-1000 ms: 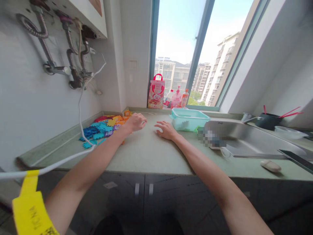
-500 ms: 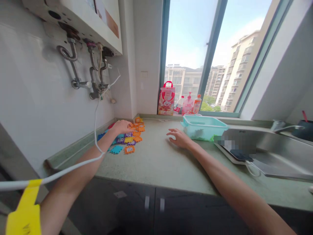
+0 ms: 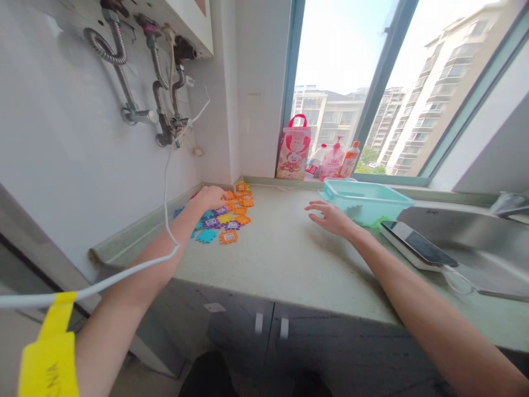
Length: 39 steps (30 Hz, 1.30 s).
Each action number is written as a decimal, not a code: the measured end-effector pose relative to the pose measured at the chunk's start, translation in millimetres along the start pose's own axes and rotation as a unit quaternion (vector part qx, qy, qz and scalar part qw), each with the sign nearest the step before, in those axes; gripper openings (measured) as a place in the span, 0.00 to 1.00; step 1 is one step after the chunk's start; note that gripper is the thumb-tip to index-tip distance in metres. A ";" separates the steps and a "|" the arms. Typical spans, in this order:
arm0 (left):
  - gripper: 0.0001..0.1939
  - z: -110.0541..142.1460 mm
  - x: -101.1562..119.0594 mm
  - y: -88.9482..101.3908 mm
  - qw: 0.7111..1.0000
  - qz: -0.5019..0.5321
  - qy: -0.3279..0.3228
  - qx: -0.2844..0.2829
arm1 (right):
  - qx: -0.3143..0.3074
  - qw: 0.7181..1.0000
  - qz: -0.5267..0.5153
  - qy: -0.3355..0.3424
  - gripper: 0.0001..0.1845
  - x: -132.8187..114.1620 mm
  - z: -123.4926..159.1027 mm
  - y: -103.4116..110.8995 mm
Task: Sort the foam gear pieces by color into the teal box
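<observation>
A pile of colourful foam puzzle pieces [image 3: 225,219] in orange, blue, purple and yellow lies on the grey-green countertop [image 3: 281,259] near the left wall. My left hand [image 3: 210,197] rests on top of the pile's far end, fingers curled over the pieces; whether it grips one is hidden. My right hand [image 3: 330,217] hovers flat over the bare counter, fingers spread, holding nothing, just left of a teal plastic tub [image 3: 363,199].
A phone [image 3: 419,248] lies on a white slab beside the steel sink [image 3: 471,242]. A red-and-white bag [image 3: 294,149] and several bottles [image 3: 335,160] stand on the window sill. A white cable [image 3: 165,182] hangs from wall pipes [image 3: 161,105] across my left forearm.
My left hand moved from the counter's middle onto the pile of foam pieces. The view swung left and closer. My right hand stayed open over the counter.
</observation>
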<state>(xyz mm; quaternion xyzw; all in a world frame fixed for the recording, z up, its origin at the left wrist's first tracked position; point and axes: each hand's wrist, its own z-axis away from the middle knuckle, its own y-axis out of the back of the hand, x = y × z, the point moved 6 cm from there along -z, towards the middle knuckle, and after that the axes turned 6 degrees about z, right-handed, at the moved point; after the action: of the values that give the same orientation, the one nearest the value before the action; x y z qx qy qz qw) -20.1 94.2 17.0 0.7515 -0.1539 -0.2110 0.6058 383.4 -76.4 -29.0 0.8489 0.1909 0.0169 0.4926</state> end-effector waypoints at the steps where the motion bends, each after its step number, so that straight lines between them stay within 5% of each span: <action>1: 0.17 1.4 5.3 -1.0 1.000 -0.015 -0.009 -0.004 | -0.005 1.000 0.001 -0.001 0.16 -0.3 0.0 -0.6; 12: 0.21 -5.1 59.1 -21.5 0.983 0.068 -0.166 0.038 | -0.042 0.999 -0.001 -0.009 0.17 -8.9 -1.2 -4.4; 16: 0.24 -8.6 35.9 -22.4 0.992 0.023 -0.092 0.083 | -0.046 0.999 -0.007 -0.014 0.17 -8.5 -1.9 -3.8; 23: 0.25 -1.2 -13.7 -32.7 0.999 -0.025 0.030 0.036 | -0.057 0.998 -0.008 -0.022 0.16 -8.1 -1.8 -3.7; 39: 0.22 -13.4 7.6 -34.1 0.996 -0.061 -0.045 0.039 | -0.053 0.998 -0.012 -0.028 0.16 -7.4 -2.3 -0.5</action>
<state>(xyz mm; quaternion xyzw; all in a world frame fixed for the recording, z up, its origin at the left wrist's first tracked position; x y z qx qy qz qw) -7.6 109.3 -14.8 0.7719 -0.1435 -0.2752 0.5548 375.9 -76.8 -27.0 0.8193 0.1863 -0.0024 0.5422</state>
